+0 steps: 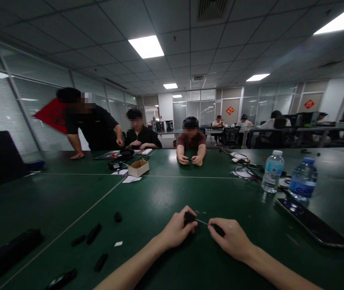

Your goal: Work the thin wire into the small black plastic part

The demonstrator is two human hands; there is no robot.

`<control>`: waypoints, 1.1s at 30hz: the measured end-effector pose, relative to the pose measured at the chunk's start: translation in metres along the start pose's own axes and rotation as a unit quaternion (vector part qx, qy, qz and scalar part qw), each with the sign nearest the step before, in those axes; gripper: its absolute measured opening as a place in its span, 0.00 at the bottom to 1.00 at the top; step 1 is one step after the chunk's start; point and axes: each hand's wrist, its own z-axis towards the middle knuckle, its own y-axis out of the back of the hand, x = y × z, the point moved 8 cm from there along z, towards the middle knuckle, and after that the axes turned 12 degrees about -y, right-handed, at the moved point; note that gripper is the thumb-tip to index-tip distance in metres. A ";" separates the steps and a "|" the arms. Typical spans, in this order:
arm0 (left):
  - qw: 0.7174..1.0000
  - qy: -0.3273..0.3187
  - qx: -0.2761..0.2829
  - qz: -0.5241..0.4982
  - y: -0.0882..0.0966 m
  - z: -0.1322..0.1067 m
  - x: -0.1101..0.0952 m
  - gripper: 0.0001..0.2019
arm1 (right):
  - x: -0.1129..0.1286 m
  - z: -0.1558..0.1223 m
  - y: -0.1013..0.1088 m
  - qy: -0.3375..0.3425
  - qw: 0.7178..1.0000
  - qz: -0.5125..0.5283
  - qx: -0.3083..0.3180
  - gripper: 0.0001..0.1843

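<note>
My left hand [178, 228] and my right hand [228, 239] are close together above the green tabletop [148, 257]. Between them is a small black part [189, 218] with a thin metal rod [202, 221]. My left fingers pinch its near end, and my right fingertips pinch a black piece [219, 230] at the rod's far end. Several small black pieces [94, 233] lie to my left, with a white scrap [118, 243] among them. Part of the held object is hidden by my fingers.
A phone [312, 222] lies to my right, beyond it two water bottles [272, 171]. Further along the table are tangled cables [244, 169] and a cardboard box [138, 168]. Co-workers stand and sit at the far side [191, 141]. A long black object [9, 253] lies at lower left.
</note>
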 end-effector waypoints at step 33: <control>1.000 0.009 0.007 -0.009 -0.001 0.001 -0.004 0.11 | 0.002 0.000 0.002 0.008 1.000 -0.012 -0.011 0.12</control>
